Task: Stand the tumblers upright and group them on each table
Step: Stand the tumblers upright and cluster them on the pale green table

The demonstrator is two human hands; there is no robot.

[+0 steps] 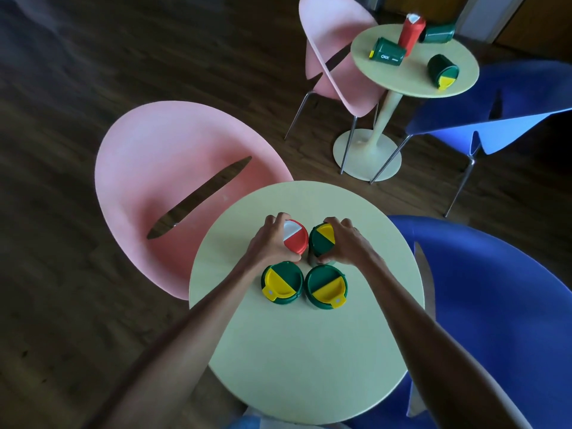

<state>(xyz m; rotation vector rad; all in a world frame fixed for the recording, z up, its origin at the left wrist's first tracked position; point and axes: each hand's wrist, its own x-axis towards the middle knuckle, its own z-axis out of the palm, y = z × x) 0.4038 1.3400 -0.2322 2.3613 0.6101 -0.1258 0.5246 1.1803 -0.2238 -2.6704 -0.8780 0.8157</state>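
On the near tabletop point(303, 351), beside the pink chair point(161, 168), the work looks almost finished. The left hand point(269, 243) has its fingers curled round the red tumbler point(295, 241), which stands upright with its white-flapped lid facing up. Just beside it, the rear green tumbler point(320, 243) also stands upright, and the right hand point(346, 243) grips it with fingers wrapped over the lid edge and down the side. The two held tumblers are close together, perhaps touching; I cannot tell for sure.

In front of them, nearer the person, the front-left green tumbler point(282, 283) and the front-right green tumbler point(325, 287) stand upright side by side, yellow flaps up, with neither hand on them. The four form a tight square near the middle of this tabletop, so I judge that only letting go of the rear pair remains here.

The far tabletop point(411, 75), up and to the right, has not been sorted. Its left green tumbler point(388, 51) lies on its side. The far red tumbler point(410, 34) appears to stand upright. The back green tumbler point(438, 33) lies on its side just beside the red one, and the right green tumbler point(441, 69) lies tipped near the edge, lid toward the camera. These three need standing up, and all four need gathering, so roughly half the task is left.
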